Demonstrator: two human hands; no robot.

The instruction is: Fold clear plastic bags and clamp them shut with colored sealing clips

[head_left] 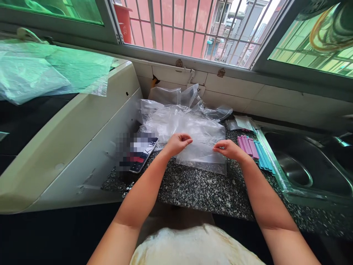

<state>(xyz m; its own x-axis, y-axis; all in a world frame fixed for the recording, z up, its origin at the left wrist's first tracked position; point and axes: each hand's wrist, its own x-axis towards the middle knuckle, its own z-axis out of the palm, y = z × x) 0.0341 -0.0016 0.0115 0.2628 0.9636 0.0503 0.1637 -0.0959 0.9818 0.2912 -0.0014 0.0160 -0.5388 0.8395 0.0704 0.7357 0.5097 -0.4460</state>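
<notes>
A clear plastic bag (202,152) lies flat on the speckled granite counter (198,189) in front of me. My left hand (178,142) pinches the bag's left edge with closed fingers. My right hand (227,149) pinches its right edge. Behind it sits a heap of more clear plastic bags (179,114). A row of pink sticks (247,145) and blue sticks (263,156) lies just right of my right hand.
A phone (142,154) rests on the counter to the left, beside a white appliance (68,136) draped with green-tinted plastic (49,71). A steel sink (306,165) is at the right. A barred window (190,25) runs along the back wall.
</notes>
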